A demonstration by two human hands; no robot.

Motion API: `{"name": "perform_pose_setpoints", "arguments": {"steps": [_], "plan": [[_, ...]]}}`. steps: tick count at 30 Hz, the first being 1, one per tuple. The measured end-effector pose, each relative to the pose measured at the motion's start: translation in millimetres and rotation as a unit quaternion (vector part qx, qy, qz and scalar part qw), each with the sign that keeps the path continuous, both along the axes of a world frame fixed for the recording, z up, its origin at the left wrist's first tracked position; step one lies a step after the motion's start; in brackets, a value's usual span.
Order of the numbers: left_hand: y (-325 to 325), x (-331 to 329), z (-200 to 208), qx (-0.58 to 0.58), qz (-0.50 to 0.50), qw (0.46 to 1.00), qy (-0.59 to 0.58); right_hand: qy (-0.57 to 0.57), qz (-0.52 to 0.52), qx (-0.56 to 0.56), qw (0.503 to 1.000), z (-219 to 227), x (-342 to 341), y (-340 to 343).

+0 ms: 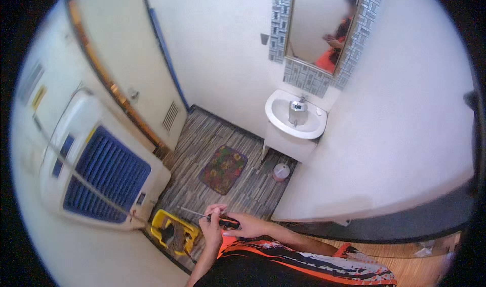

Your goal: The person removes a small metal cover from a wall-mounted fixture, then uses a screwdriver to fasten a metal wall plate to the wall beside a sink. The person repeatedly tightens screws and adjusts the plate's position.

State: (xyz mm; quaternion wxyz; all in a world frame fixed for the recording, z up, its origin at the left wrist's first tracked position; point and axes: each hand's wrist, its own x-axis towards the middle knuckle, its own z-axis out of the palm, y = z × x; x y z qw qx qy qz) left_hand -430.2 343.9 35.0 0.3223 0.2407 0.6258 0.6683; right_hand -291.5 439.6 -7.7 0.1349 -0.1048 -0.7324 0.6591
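Note:
A screwdriver with a black and orange handle [231,223] and a thin metal shaft [192,212] is held in front of my body, its shaft pointing left. My right hand [249,226] is closed around the back of the handle. With its fingers closed near the front of the handle, where the shaft begins, my left hand [211,226] also holds the screwdriver. The fingers partly cover the handle. Past the tip, the shaft touches nothing that I can see.
A yellow mop bucket [190,230] stands below left, beside a white and blue air cooler [157,174] with a long pole across it. Ahead are a patterned mat [223,169], a white washbasin [272,116] under a mirror [316,26], and a small tub [281,172]. A door [132,64] is at left.

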Motion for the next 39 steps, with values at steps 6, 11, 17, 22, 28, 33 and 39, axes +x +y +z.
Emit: {"name": "perform_pose_setpoints", "arguments": {"steps": [6,11,17,22,28,33,39], "plan": [[164,-136,-8,0.03,-0.189,0.975,0.115,-0.036,-0.175,0.061,0.982,-7,-117,114],[293,-238,-25,0.085,-0.261,0.96,-0.062,-0.073,-0.385,0.035,0.919,-15,-179,191],[460,-289,-8,-0.045,-0.307,0.948,-0.067,-0.057,-0.575,-0.096,0.811,9,-203,267],[612,-275,6,0.003,-0.346,0.893,-0.288,-0.103,-0.705,0.078,0.698,32,-217,352],[725,-248,13,-0.041,-0.405,0.819,-0.404,-0.127,-0.713,0.179,0.665,49,-215,461],[780,-241,5,-0.052,-0.438,0.792,-0.423,-0.165,-0.725,0.158,0.65,51,-213,509],[820,-236,-6,-0.04,-0.477,0.79,-0.382,-0.229,-0.718,0.238,0.612,53,-213,538]]}}
